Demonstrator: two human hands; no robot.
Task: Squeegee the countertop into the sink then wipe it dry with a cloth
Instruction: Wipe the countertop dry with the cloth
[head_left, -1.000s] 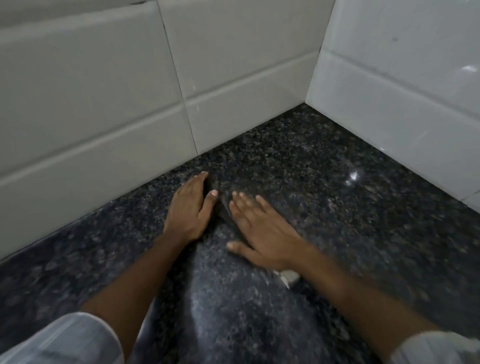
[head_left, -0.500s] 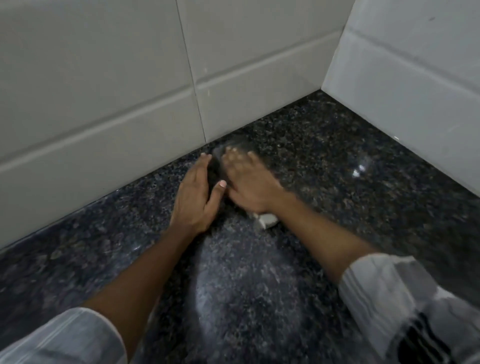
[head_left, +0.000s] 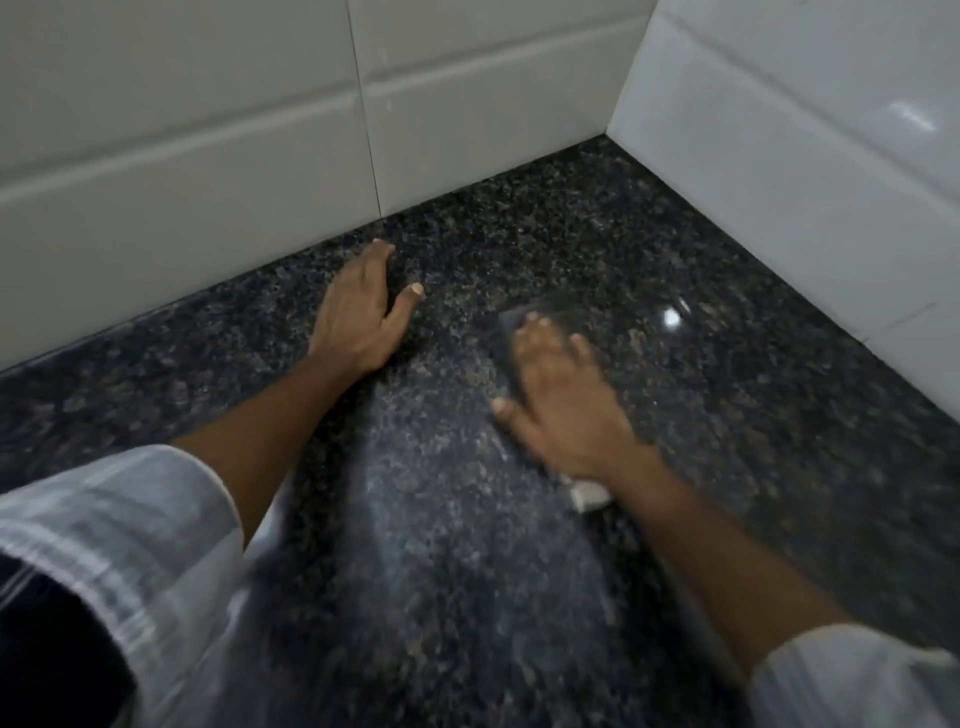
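Observation:
The countertop (head_left: 753, 395) is dark speckled granite that meets white tiled walls in a corner. My left hand (head_left: 358, 317) lies flat on it near the back wall, fingers apart, holding nothing. To its right, my right hand (head_left: 561, 400) presses palm-down on a dark cloth (head_left: 514, 325), blurred by motion. The cloth's dark edge shows past the fingertips, and a small white piece (head_left: 589, 493) sticks out under the wrist. A paler, dull streak (head_left: 447, 499) runs along the stone between my forearms. No sink and no squeegee are in view.
The white tiled back wall (head_left: 208, 156) and the white tiled right wall (head_left: 805, 156) close the corner at the upper right. A bright light reflection (head_left: 671, 317) sits on the stone right of the cloth. My pale sleeves fill the lower corners.
My right hand has slid the cloth away from the back wall and from my left hand, to the right and towards me. My left hand has stayed flat in place.

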